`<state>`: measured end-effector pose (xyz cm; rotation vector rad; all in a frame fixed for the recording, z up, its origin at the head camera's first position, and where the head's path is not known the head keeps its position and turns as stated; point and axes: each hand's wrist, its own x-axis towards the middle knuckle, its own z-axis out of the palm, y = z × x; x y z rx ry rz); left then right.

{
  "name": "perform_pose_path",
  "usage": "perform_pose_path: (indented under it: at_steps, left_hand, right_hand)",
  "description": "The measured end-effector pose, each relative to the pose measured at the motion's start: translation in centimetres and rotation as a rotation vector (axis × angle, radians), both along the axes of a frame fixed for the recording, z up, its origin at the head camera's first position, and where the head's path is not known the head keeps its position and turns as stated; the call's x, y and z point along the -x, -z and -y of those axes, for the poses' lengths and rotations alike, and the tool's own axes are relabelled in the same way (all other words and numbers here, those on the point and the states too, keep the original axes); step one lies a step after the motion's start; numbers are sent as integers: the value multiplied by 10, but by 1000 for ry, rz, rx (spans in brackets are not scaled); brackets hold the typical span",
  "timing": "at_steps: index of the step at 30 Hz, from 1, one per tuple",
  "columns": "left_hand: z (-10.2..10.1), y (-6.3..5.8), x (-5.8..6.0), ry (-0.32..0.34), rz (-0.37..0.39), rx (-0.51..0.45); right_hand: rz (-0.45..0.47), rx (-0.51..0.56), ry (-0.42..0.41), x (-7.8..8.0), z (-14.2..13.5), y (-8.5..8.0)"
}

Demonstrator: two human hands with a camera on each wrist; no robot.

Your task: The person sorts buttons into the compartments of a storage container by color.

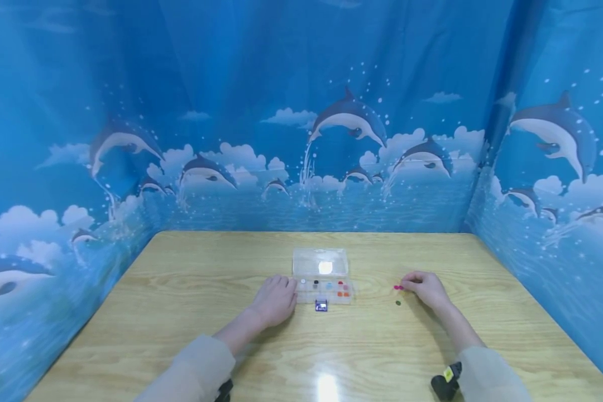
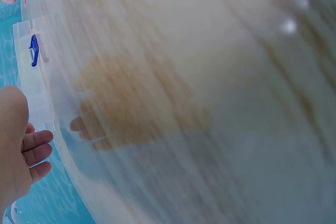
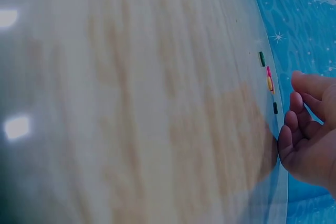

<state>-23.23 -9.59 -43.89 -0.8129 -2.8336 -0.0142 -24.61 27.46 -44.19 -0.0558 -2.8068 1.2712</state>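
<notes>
A clear plastic compartment box (image 1: 309, 298) stands mid-table, its see-through lid (image 1: 309, 259) raised at the back. Small white, black, light blue, red and orange pieces (image 1: 343, 294) sit in its compartments, and a blue latch (image 1: 321, 305) hangs at the front. My left hand (image 1: 275, 300) holds the box's left end with bent fingers. To the right, my right hand (image 1: 427, 287) is lowered beside small pink pieces (image 1: 397, 287) on the table, its fingers loosely bent. Nothing shows between thumb and forefinger in the right wrist view. Nearer me lies a small green piece (image 1: 398, 303).
The wood-patterned table (image 1: 206, 262) reflects light at its front. Blue dolphin-print curtains (image 1: 261, 201) enclose its back and sides. A black wrist camera (image 1: 445, 385) sits at my right sleeve. A yellow piece (image 3: 270, 83) also shows in the right wrist view.
</notes>
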Motion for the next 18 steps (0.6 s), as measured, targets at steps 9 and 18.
perform_pose_path:
  at_steps: [9,18]
  left_hand:
    - [0,1,-1,6,-18,-2]
    - [0,-1,-3,1,-16,1]
  right_hand:
    - [7,-54,-7,-1,-2,2]
    - [21,-65,-3,0,-3,3]
